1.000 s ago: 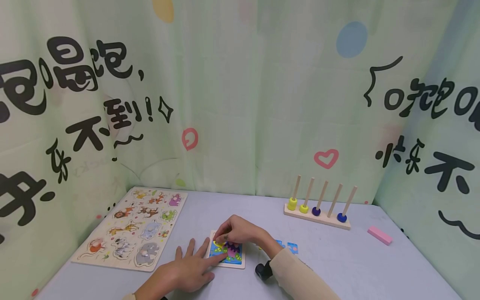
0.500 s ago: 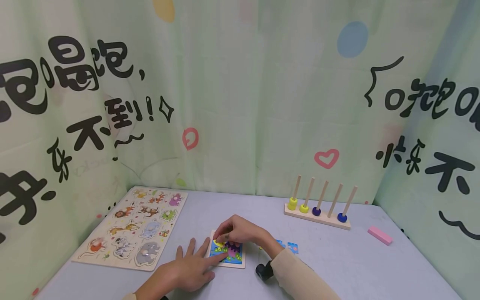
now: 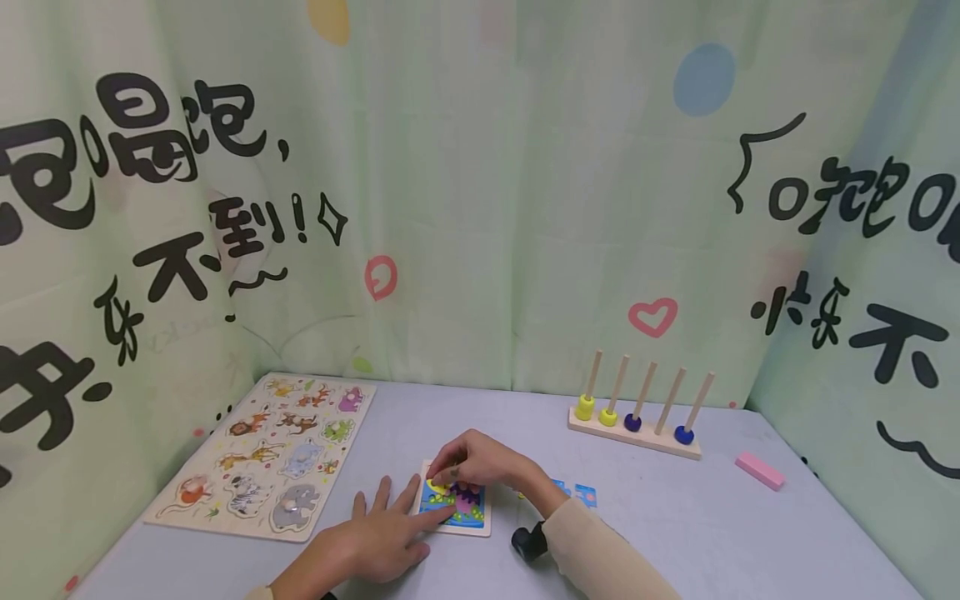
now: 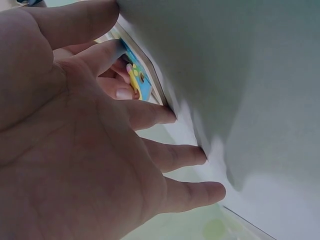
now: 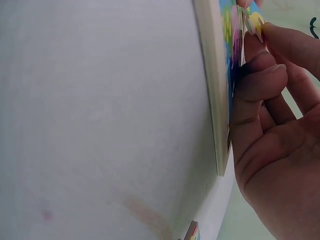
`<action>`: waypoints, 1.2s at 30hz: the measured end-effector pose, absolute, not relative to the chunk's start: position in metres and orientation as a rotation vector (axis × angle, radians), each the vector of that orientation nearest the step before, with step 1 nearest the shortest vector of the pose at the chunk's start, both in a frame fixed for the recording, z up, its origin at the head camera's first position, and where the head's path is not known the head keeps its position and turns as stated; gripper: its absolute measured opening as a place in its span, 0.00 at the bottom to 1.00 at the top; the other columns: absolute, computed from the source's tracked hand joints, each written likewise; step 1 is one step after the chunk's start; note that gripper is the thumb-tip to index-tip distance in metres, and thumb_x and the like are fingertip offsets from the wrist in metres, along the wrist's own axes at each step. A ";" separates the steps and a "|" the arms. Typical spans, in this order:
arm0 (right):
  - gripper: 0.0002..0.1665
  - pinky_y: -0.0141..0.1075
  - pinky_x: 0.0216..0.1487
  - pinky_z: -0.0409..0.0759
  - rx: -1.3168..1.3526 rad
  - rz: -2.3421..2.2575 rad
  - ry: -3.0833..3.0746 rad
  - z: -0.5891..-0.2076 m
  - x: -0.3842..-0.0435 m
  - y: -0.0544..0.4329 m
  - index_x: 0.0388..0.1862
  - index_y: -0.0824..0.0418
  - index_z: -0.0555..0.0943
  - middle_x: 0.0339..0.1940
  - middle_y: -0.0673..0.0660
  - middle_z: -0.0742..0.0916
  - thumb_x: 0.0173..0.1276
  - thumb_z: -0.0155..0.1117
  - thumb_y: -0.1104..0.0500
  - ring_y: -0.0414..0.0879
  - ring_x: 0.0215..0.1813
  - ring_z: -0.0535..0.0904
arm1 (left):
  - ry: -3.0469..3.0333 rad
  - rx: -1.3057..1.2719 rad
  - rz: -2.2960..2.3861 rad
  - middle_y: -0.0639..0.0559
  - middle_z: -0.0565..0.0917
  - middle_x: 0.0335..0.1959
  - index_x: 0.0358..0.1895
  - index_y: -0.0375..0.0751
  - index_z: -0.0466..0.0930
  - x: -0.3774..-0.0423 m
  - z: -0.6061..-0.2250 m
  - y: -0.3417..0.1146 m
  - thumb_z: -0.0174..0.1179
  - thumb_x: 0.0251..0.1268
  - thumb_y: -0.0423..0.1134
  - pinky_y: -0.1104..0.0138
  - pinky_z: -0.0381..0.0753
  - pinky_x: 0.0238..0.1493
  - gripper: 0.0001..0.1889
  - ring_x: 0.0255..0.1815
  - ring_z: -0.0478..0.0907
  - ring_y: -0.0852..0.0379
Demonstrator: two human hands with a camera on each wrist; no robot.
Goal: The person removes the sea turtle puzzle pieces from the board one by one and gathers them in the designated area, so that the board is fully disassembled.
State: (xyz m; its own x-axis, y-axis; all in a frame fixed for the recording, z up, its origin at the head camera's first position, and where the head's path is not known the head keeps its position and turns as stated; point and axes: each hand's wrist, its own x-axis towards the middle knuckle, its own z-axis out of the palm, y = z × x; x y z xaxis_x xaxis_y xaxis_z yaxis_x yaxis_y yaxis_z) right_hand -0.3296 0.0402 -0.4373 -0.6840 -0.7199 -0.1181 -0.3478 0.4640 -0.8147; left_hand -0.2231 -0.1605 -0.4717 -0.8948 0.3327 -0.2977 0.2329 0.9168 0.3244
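Right hand (image 3: 480, 460) pinching yellow-blue piece (image 5: 256, 19) at puzzle board (image 5: 216, 100)'s far edge; left hand (image 3: 381, 543), fingers straight, crossing left edge; tabletop (image 3: 525, 417) separating board from peg stand (image 3: 633, 435).

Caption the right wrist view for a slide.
Right hand pinching a tilted blue-and-yellow jigsaw piece at a wooden-framed puzzle tray.

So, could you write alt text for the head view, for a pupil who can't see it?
A right hand pinches a piece at a small puzzle, which the spread left hand touches. An animal board lies to the left, a peg stand and pink block to the right.
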 end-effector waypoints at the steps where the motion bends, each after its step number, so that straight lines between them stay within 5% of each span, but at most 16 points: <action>1: 0.06 0.29 0.37 0.74 -0.891 -1.112 2.267 -0.437 -0.330 0.040 0.43 0.57 0.93 0.38 0.49 0.92 0.73 0.71 0.60 0.39 0.36 0.77 | 2.727 0.417 0.406 0.42 0.50 0.90 0.73 0.95 0.62 -0.224 -0.473 -0.161 0.58 0.78 0.58 0.15 0.42 0.71 0.28 0.86 0.41 0.18; 10: 0.05 0.31 0.48 0.78 -0.895 -1.112 2.276 -0.437 -0.331 0.040 0.43 0.56 0.93 0.40 0.50 0.93 0.74 0.71 0.60 0.39 0.40 0.80 | 2.715 0.363 0.397 0.43 0.50 0.90 0.74 0.90 0.66 -0.215 -0.453 -0.155 0.59 0.78 0.54 0.17 0.42 0.74 0.28 0.87 0.41 0.21; 13: 0.05 0.31 0.51 0.79 -0.891 -1.123 2.274 -0.436 -0.330 0.040 0.43 0.57 0.92 0.41 0.51 0.93 0.73 0.71 0.60 0.39 0.41 0.81 | 2.720 0.397 0.402 0.43 0.48 0.90 0.73 0.96 0.61 -0.226 -0.475 -0.161 0.57 0.78 0.58 0.16 0.41 0.72 0.28 0.86 0.39 0.19; 36: 0.07 0.31 0.28 0.70 -0.827 -1.159 2.255 -0.429 -0.330 0.054 0.46 0.57 0.91 0.31 0.49 0.86 0.75 0.70 0.57 0.41 0.27 0.72 | 2.732 0.402 0.389 0.39 0.50 0.89 0.76 0.91 0.62 -0.218 -0.462 -0.157 0.57 0.79 0.54 0.16 0.43 0.73 0.29 0.86 0.41 0.19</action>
